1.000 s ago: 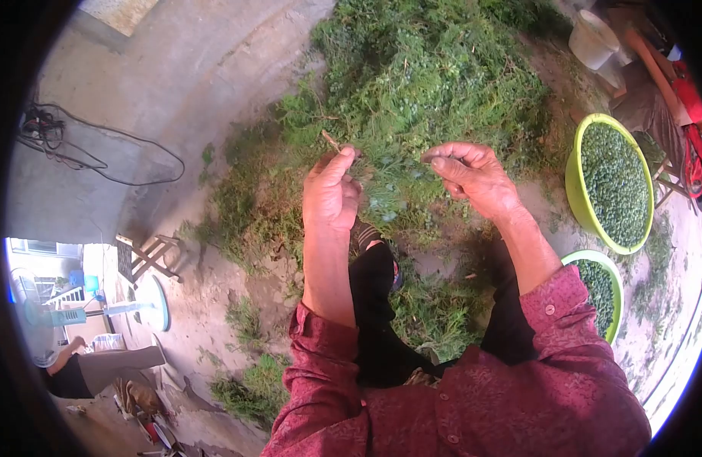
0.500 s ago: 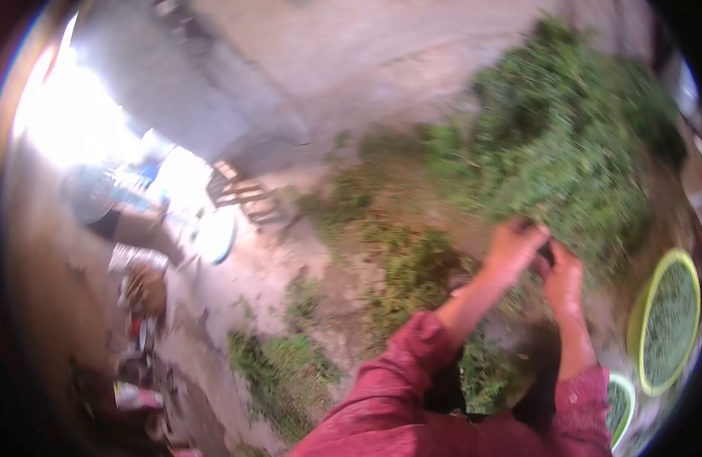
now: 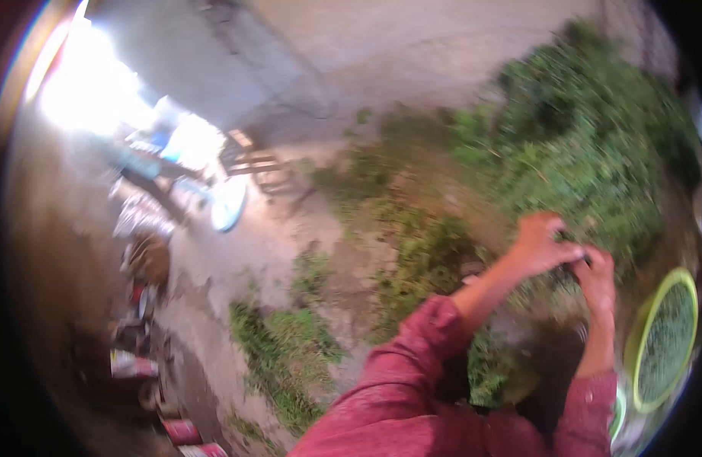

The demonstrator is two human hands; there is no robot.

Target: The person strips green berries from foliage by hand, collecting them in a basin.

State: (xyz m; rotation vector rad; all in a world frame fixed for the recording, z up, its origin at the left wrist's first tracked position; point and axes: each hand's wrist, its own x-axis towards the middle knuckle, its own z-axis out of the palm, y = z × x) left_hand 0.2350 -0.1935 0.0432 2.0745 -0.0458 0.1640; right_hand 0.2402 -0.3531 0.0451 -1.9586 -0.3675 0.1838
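My left hand (image 3: 543, 245) and my right hand (image 3: 596, 280) meet in front of the large heap of leafy green stems (image 3: 572, 145). The left fingers curl forward, and its thumb reaches across to touch the right fingertips. Right fingers and thumb are pinched together. Whatever lies between the fingertips is too small and blurred to name. A bunch of greens (image 3: 488, 369) shows between my forearms, close to my body. Shorter, yellowish greens (image 3: 423, 266) lie on the floor left of my hands.
At the right stands a yellow-green basin (image 3: 639, 362) with chopped-looking greens inside; part of a second pale green basin (image 3: 619, 415) shows below it. Loose greens (image 3: 290, 350) lie on the floor. A wooden stool (image 3: 258, 169) and a light blue round object (image 3: 229, 204) stand upper left.
Both hands have shifted right and slightly down in the view, staying together at the fingertips. The left fingers look more raised and curled. The whole scene has shifted a little as well.
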